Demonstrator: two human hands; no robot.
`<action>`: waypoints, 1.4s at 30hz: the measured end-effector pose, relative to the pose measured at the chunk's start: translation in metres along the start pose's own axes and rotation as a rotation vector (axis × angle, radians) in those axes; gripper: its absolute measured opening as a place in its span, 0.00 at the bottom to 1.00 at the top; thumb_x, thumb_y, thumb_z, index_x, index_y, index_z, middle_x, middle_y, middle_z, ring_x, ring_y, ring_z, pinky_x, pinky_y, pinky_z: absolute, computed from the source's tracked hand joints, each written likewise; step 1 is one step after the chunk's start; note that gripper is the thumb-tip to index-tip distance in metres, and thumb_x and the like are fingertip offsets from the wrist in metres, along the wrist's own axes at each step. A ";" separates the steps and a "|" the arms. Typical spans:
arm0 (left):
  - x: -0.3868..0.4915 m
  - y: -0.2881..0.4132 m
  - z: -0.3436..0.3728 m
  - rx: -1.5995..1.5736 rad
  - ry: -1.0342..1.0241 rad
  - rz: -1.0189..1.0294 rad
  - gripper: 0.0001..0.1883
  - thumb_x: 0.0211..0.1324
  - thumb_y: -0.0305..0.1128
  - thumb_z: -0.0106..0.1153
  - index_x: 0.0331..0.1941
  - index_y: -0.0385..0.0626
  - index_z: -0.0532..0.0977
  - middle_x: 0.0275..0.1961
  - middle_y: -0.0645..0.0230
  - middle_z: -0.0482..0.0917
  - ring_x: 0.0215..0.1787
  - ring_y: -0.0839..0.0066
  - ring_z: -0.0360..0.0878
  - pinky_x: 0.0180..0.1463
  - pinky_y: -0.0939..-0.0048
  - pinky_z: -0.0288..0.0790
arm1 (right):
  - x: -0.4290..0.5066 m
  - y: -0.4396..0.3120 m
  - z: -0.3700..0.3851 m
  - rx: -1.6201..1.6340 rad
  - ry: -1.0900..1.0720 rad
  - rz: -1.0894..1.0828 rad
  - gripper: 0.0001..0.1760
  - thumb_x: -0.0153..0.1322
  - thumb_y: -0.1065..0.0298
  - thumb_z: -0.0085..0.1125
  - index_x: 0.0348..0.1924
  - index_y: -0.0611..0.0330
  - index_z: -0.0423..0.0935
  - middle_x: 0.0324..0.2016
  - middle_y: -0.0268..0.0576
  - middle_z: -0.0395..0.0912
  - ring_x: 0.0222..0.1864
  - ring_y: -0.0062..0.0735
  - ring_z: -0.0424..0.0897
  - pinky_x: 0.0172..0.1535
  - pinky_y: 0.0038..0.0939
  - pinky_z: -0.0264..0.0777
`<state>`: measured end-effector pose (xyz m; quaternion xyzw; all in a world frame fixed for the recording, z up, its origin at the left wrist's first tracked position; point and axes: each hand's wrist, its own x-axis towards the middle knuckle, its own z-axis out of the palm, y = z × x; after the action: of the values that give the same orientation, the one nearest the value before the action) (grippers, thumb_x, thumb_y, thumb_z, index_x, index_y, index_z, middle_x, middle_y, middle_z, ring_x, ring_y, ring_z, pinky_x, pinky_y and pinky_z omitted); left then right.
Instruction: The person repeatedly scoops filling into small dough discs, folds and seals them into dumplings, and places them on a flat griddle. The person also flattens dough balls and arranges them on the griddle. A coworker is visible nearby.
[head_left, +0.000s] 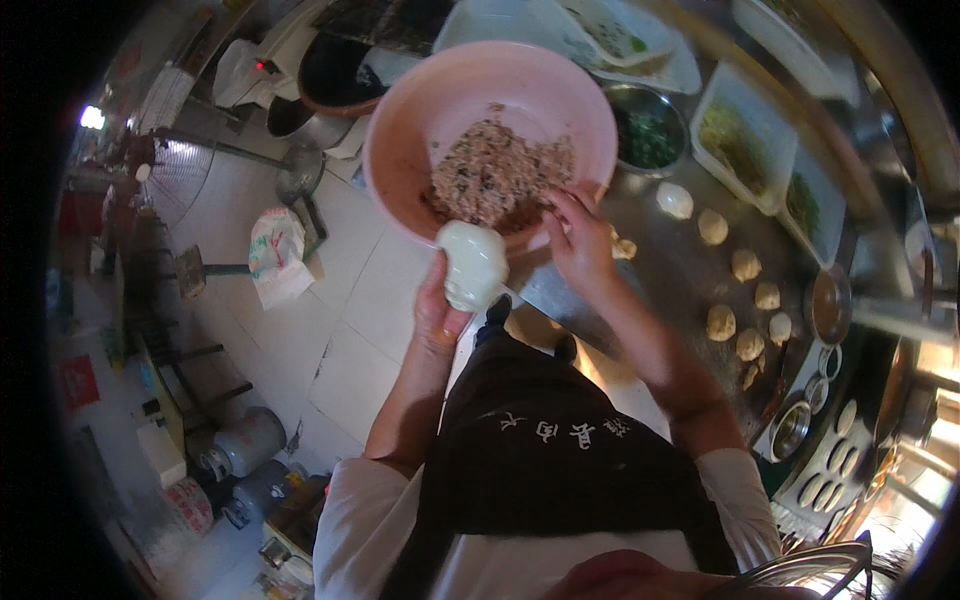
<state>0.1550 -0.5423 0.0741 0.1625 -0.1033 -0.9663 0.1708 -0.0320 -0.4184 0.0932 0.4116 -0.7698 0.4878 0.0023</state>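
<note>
A smooth, pale round of dough rests on my left hand, beside the near rim of a large pink basin. Minced filling with dark and green bits lies inside the basin. My right hand reaches over the basin's near right rim, its fingertips at the edge of the filling. The fingers are bent; whether they pinch anything cannot be made out. Right of that hand, several dough balls sit on a dark worktop.
A steel bowl of chopped greens stands right of the basin, near plastic tubs of vegetables. Farther right are a bowl of brown liquid and a tray of oval pieces. Gas cylinders and a fan stand at left.
</note>
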 end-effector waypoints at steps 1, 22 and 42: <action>0.007 0.024 0.003 0.029 0.004 0.118 0.26 0.70 0.46 0.46 0.65 0.43 0.63 0.63 0.57 0.72 0.64 0.58 0.71 0.66 0.53 0.67 | 0.029 0.002 0.026 -0.039 -0.066 -0.043 0.15 0.69 0.72 0.57 0.49 0.64 0.77 0.50 0.57 0.75 0.49 0.52 0.78 0.50 0.39 0.74; 0.042 0.108 -0.023 -0.229 0.084 0.094 0.25 0.72 0.48 0.37 0.65 0.44 0.64 0.63 0.59 0.72 0.64 0.59 0.71 0.67 0.52 0.65 | 0.120 0.038 0.144 -0.195 -0.651 0.250 0.31 0.61 0.63 0.70 0.55 0.62 0.73 0.51 0.56 0.71 0.56 0.50 0.70 0.59 0.42 0.64; 0.086 0.064 0.074 0.158 0.402 0.125 0.21 0.71 0.46 0.44 0.59 0.45 0.68 0.55 0.61 0.76 0.57 0.65 0.75 0.57 0.61 0.73 | 0.096 -0.067 0.066 0.897 -0.431 0.542 0.22 0.68 0.71 0.63 0.54 0.65 0.71 0.45 0.47 0.77 0.46 0.31 0.78 0.52 0.32 0.73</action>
<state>0.0720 -0.6221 0.1349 0.3580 -0.1525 -0.8910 0.2340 -0.0267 -0.5411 0.1481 0.2502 -0.5485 0.6552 -0.4553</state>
